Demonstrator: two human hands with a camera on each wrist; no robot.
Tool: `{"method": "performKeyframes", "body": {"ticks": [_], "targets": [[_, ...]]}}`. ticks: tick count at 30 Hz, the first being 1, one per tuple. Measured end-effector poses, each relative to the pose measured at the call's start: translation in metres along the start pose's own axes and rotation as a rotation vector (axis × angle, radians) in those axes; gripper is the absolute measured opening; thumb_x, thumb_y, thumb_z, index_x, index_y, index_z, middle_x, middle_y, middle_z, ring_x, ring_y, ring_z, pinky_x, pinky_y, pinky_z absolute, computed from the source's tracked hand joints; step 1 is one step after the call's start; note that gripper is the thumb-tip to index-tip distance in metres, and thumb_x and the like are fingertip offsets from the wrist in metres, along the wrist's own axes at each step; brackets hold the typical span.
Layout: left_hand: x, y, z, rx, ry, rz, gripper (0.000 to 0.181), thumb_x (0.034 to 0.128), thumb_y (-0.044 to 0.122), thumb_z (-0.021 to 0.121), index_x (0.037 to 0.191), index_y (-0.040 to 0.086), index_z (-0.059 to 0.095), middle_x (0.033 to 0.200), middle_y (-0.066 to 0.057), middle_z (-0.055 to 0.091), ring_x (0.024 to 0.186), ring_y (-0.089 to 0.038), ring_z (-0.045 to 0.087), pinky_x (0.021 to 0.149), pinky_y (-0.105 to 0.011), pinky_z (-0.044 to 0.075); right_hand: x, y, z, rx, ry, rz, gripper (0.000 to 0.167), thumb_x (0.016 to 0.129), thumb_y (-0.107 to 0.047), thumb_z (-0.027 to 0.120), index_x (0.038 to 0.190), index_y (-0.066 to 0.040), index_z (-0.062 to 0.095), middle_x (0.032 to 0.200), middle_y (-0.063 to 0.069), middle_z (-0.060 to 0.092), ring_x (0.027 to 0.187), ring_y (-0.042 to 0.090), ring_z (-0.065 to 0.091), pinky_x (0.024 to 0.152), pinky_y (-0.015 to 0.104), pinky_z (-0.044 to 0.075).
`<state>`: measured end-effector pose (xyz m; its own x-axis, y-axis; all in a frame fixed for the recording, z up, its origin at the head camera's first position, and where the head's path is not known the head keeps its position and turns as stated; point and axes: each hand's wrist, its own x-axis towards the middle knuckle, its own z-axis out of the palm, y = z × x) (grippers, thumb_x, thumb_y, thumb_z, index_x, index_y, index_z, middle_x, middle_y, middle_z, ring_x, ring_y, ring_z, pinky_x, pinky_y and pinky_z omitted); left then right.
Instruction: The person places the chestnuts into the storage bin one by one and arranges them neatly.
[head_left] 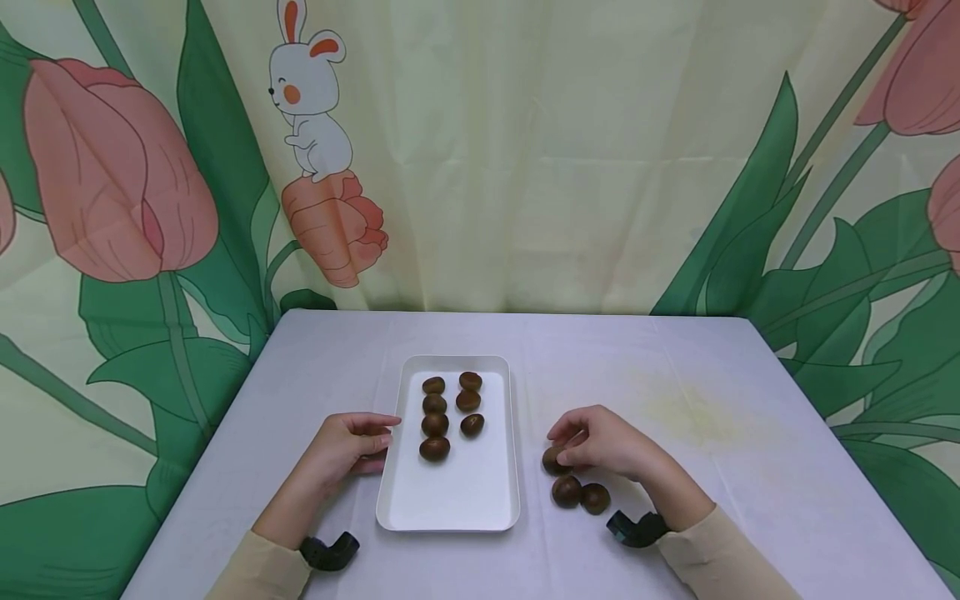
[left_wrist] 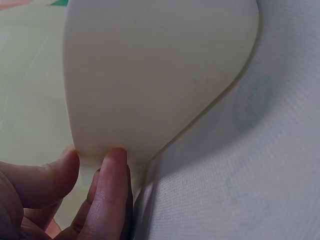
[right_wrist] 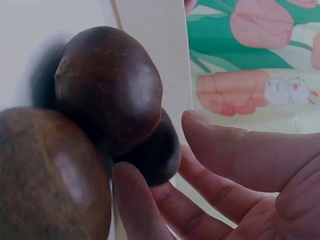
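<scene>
While the left hand (head_left: 345,446) rested its extended fingertips against the left edge of the white tray (head_left: 468,504), the right hand (head_left: 603,440) reached over the farthest chestnut (head_left: 551,462) of three on the table (head_left: 750,467), to the tray's right. Neither hand was clenched: the right one's fingers bent loosely about that chestnut, and in the right wrist view its thumb stood clear of the shell, so no full pinch showed. A good hold seemed to call for thumb and fingertips on opposite flanks, then a straight lift, since the two nearer chestnuts (head_left: 566,492) sat close enough to be knocked and might roll. Light, steady pressure from the left hand looked sufficient to stop the tray sliding. Partly covered by fingers, the farthest chestnut did not reveal its long axis or where its tip pointed. Seven tray chestnuts (head_left: 434,450), in two columns, mostly lay with long axes crosswise; the tray's own ran away from the person.
</scene>
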<state>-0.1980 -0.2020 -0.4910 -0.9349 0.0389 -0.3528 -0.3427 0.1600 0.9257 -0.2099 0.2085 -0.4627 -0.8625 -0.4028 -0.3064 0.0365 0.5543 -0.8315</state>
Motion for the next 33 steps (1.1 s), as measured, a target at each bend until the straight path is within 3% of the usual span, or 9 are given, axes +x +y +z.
{"method": "performKeyframes", "body": {"ticks": [11,22,33], "targets": [[0.0009,-0.0013,-0.0008,0.004,-0.001,0.006,0.033,0.0962,-0.004,0.074,0.129,-0.001,0.076,0.111,-0.014,0.075,0.087,-0.019,0.077,0.073,-0.036,0.069,-0.0004,-0.0027,0.0054,-0.115,0.040,0.007,0.020,0.089,-0.002,0.081,0.106,-0.011,0.079,0.098,0.000,0.076,0.092,0.018,0.067,0.083,0.033,0.058],[0.0014,-0.0020,-0.0013,0.000,-0.007,0.009,0.033,0.0966,-0.004,0.074,0.130,-0.002,0.075,0.112,-0.015,0.074,0.087,-0.019,0.077,0.073,-0.036,0.069,0.0025,-0.0020,0.0066,-0.111,0.026,-0.009,0.018,0.089,-0.002,0.081,0.106,-0.009,0.078,0.097,0.002,0.076,0.090,0.019,0.067,0.081,0.034,0.059],[0.0010,-0.0017,-0.0003,0.001,0.004,-0.006,0.033,0.0962,-0.003,0.075,0.129,0.000,0.076,0.112,-0.015,0.075,0.087,-0.020,0.078,0.074,-0.037,0.070,0.0037,-0.0008,0.0090,-0.164,0.032,-0.030,0.018,0.088,-0.004,0.082,0.102,-0.015,0.079,0.096,-0.001,0.074,0.091,0.017,0.067,0.084,0.035,0.057]]}}
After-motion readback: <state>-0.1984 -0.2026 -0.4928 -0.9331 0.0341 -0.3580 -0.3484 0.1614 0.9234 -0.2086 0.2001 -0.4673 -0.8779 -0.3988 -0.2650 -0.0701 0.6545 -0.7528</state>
